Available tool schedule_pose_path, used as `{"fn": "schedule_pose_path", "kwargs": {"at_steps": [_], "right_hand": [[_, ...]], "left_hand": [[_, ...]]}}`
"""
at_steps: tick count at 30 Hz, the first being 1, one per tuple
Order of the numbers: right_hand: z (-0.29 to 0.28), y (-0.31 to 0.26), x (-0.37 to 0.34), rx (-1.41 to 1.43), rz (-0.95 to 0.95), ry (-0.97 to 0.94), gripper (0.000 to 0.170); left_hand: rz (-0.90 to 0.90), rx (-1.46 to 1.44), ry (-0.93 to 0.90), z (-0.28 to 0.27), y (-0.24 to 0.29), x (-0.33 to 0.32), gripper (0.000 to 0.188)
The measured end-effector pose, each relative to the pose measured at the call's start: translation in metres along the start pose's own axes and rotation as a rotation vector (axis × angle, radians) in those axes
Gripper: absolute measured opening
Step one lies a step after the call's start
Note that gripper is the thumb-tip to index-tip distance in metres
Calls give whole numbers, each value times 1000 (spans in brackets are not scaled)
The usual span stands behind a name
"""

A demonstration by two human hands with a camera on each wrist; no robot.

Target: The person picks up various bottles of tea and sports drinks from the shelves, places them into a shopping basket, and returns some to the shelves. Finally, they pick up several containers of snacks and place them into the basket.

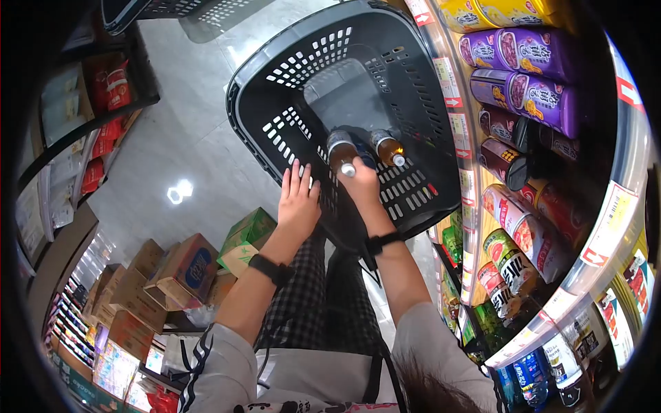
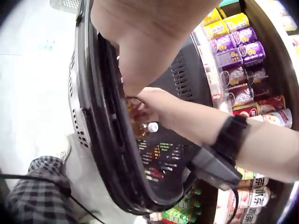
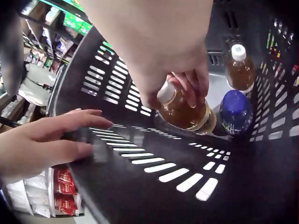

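Inside a black shopping basket (image 1: 275, 117), my right hand (image 1: 361, 184) grips a white-capped bottle of amber drink (image 3: 184, 112) near its neck. The bottle tilts in the right wrist view, its base toward the basket floor. Beside it stands a second amber drink bottle (image 3: 240, 73) with a white cap. A bottle with a blue cap (image 3: 236, 112) sits close to both. My left hand (image 1: 299, 205) is at the basket's near left side, fingers extended over the rim and touching nothing but the basket wall.
Shelves along the right hold purple cans (image 1: 544, 100) and several drink bottles (image 1: 513, 265). Cardboard boxes (image 1: 182, 268) and a green carton (image 1: 246, 237) stand on the left. Part of another basket (image 1: 127, 10) shows at the top left, above the grey floor (image 1: 151, 158).
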State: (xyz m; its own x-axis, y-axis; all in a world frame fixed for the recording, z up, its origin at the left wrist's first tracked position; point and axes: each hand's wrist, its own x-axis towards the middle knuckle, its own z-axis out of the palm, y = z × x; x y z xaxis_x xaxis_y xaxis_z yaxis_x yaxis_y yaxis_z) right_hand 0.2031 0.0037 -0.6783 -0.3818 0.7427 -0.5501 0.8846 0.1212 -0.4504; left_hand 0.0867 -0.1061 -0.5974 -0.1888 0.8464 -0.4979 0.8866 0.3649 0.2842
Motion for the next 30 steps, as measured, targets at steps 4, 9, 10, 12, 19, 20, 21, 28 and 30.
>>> {"fn": "schedule_pose_path", "kwargs": {"at_steps": [4, 9, 10, 12, 19, 20, 21, 28, 30], "right_hand": [[32, 7, 28, -217, 38, -124, 37], [55, 25, 26, -286, 173, -327, 44], [60, 28, 21, -268, 216, -336, 48], [64, 32, 11, -174, 289, -328, 56], [15, 48, -42, 349, 69, -172, 53], [-7, 52, -55, 360, 33, -125, 47], [-45, 49, -75, 528, 47, -86, 38], [-286, 55, -282, 392, -141, 1066, 9], [-338, 63, -317, 306, -241, 1481, 34]], "left_hand": [[74, -109, -29, -10, -3, -1, 53], [104, -169, -17, -8, -7, 0, 52], [105, -174, -19, -9, -5, 0, 52], [78, -156, -27, -9, -3, -1, 52], [25, -220, -11, -23, 35, 1, 52], [71, -245, 51, -33, 50, 2, 49], [124, -349, 72, -42, 64, 5, 46], [808, -749, 238, -161, 242, -21, 34], [999, -837, 274, -187, 292, -36, 40]]}}
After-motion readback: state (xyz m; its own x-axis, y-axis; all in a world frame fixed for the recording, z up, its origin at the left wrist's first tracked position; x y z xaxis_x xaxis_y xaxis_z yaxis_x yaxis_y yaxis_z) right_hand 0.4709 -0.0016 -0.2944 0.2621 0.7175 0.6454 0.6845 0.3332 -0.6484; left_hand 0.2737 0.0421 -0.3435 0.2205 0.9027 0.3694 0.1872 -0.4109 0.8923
